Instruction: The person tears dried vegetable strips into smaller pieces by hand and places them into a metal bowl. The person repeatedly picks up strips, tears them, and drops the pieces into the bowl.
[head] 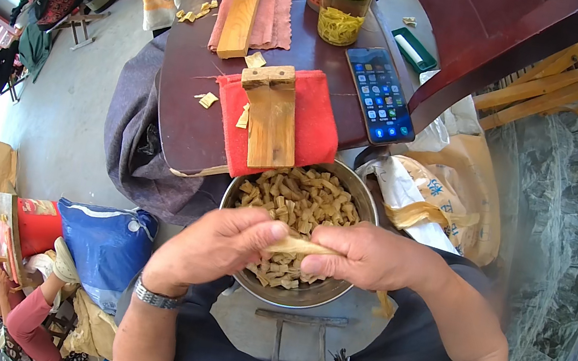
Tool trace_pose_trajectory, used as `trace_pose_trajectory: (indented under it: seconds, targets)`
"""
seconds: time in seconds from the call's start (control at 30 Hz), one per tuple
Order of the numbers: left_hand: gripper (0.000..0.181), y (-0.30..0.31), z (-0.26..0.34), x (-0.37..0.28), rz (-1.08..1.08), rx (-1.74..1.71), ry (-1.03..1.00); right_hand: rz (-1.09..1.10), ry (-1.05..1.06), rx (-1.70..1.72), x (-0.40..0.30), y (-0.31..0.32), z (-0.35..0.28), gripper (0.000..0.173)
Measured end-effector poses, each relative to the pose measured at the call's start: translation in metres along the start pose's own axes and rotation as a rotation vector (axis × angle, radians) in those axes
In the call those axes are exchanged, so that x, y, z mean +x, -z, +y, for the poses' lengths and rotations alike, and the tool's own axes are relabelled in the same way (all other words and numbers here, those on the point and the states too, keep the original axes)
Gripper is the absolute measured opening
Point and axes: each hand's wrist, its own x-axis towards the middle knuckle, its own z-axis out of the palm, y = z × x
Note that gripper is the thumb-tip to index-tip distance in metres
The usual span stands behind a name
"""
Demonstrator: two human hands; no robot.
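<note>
A pale tan strip of dried plant-like material is stretched between my hands. My left hand pinches its left end between thumb and fingers; my right hand grips the other end. Directly beneath them, a round metal bowl holds many short, folded pieces of similar material. Beyond the bowl, a wooden block with a raised crosspiece lies on a folded red cloth at the edge of a dark red table. A few small pieces lie around the block.
On the table are a smartphone, a glass jar of liquid with yellow-green strands and a wooden stand on a pink cloth. Paper sacks lie to the right, a blue bag to the left. Several people sit farther left.
</note>
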Motion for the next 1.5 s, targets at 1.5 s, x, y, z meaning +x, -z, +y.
trace_pose_trajectory:
  seconds: [1.5]
  targets:
    - [0.032, -0.028, -0.009, 0.02, -0.127, -0.688, -0.438, 0.429, 0.178, 0.705, 0.024, -0.018, -0.012, 0.026]
